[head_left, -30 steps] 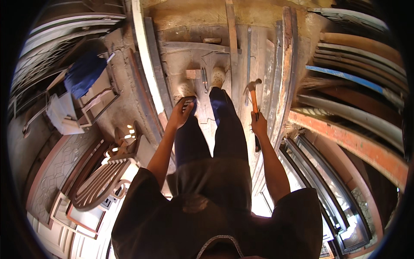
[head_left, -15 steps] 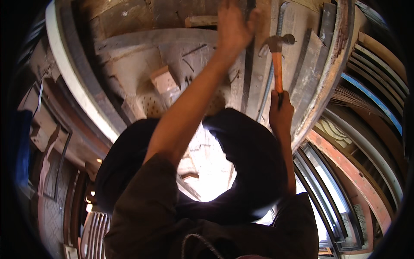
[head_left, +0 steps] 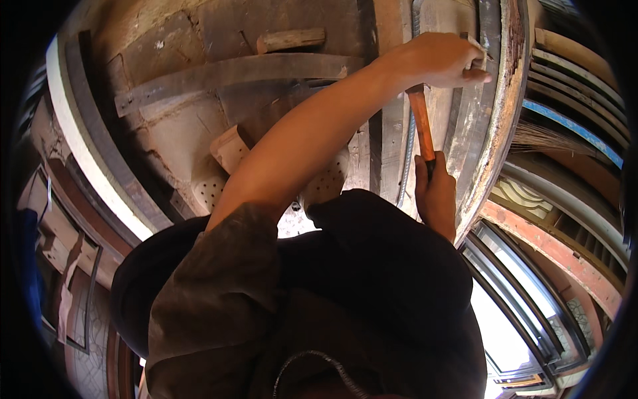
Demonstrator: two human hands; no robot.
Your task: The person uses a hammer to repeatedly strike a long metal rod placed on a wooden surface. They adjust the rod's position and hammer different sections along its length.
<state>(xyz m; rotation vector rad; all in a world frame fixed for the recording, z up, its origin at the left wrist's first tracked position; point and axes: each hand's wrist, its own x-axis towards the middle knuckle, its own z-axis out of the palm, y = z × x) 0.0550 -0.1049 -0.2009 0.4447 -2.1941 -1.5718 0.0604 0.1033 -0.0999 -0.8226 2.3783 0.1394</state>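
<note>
My right hand (head_left: 436, 193) is wrapped round the dark grip of a hammer (head_left: 420, 123) with an orange handle. The hammer points away from me, and its head is mostly hidden behind my left wrist. My left arm reaches across to the far right. At its end my left hand (head_left: 444, 61) is over the long wooden boards (head_left: 470, 116), close to the end of a narrow strip, its fingers curled inward. Whatever those fingers hold, if anything, cannot be made out.
A ribbed metal bar (head_left: 407, 156) runs alongside the boards. Beyond my left forearm lie a curved plank (head_left: 232, 73) and a short wood block (head_left: 292, 40). A pale block (head_left: 230, 147) sits near my perforated shoes (head_left: 209, 189). Stacked frames (head_left: 531, 299) stand at the right.
My left hand has swung right, from above the middle boards to beyond the hammer head, and its fingers have curled. The hammer stays in my right hand. My view has shifted slightly.
</note>
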